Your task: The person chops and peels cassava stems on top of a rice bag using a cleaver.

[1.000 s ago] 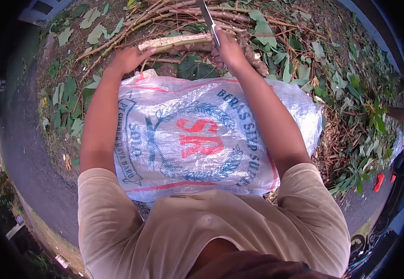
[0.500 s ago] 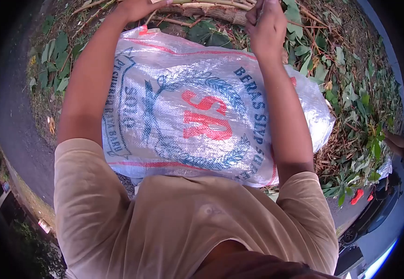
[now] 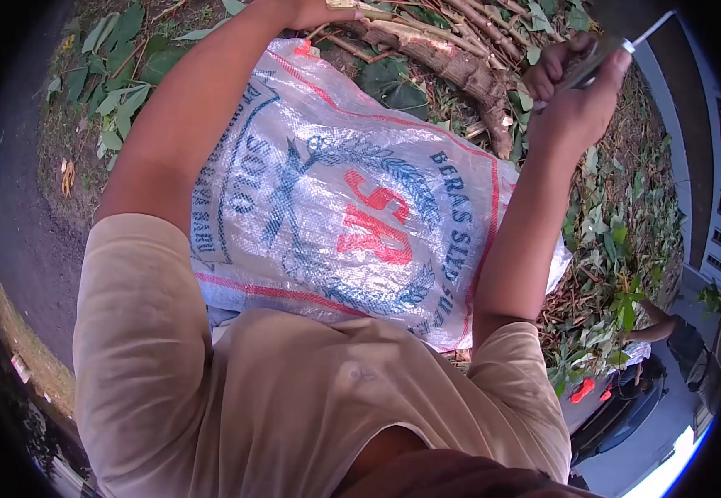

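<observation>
A white woven sack [image 3: 294, 191] with red and blue print lies across my lap. Beyond it, at the top edge, my left hand [image 3: 315, 12] is closed round a thin stick [image 3: 394, 18], its fingers partly cut off by the frame. At the upper right my right hand [image 3: 580, 87] grips a metal tool [image 3: 597, 65], whose thin bright end points up and right. The tool's exact kind is hard to make out. A thick brown branch [image 3: 460, 70] lies on the ground between my two hands.
Green leaves [image 3: 389, 83] and cut twigs cover the ground beyond and to the right of the sack. Grey pavement [image 3: 24, 249] runs down the left. Part of another person, an arm or leg [image 3: 655, 330], shows at the right, near a dark vehicle [image 3: 626, 415].
My right hand has moved right, away from the branch, and the tool in it now shows. My left hand has shifted right. The view has turned, and more of the branch is visible.
</observation>
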`<state>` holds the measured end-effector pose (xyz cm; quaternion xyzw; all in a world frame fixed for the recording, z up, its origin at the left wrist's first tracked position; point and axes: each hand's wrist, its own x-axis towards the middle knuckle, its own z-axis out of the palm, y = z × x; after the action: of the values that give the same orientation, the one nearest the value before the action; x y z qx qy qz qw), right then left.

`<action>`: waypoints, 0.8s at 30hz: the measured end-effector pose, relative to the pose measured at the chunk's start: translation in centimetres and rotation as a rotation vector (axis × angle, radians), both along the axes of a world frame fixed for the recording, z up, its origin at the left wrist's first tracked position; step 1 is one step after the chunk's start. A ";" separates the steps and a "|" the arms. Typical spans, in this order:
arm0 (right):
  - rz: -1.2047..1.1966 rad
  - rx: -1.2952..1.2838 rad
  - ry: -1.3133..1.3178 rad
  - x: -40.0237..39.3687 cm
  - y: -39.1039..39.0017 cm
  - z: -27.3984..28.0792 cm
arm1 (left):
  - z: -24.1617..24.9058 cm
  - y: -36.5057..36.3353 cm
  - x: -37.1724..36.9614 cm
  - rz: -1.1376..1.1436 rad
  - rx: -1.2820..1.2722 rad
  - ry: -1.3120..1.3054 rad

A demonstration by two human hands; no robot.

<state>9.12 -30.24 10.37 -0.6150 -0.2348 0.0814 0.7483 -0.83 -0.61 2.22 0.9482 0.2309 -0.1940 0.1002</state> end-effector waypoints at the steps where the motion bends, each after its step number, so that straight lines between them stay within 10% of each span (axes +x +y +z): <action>1: 0.018 0.053 -0.084 0.0 -0.8 1.6 | -0.2 0.3 -0.1 0.007 0.002 0.001; 6: 0.021 0.277 -0.265 0.5 -1.4 -1.6 | 1.3 -1.5 -0.3 0.037 0.030 -0.027; 8: -0.012 0.105 0.012 -0.4 0.5 -9.1 | -4.1 1.8 1.7 -0.034 0.025 -0.037; 10: 0.261 -0.243 1.023 2.1 0.2 -17.0 | -6.9 2.6 2.2 -0.081 0.032 -0.011; 17: 0.189 -0.163 1.007 1.7 -0.1 -11.0 | -5.8 3.0 1.9 -0.057 -0.046 -0.061; 24: 0.112 -0.074 0.369 -0.7 -1.2 -1.3 | -5.4 2.4 2.4 -0.094 -0.134 -0.077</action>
<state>8.46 -31.49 9.02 -0.6027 -0.1245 0.2430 0.7498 1.57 1.79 -3.18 0.9559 0.1686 -0.1769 0.1629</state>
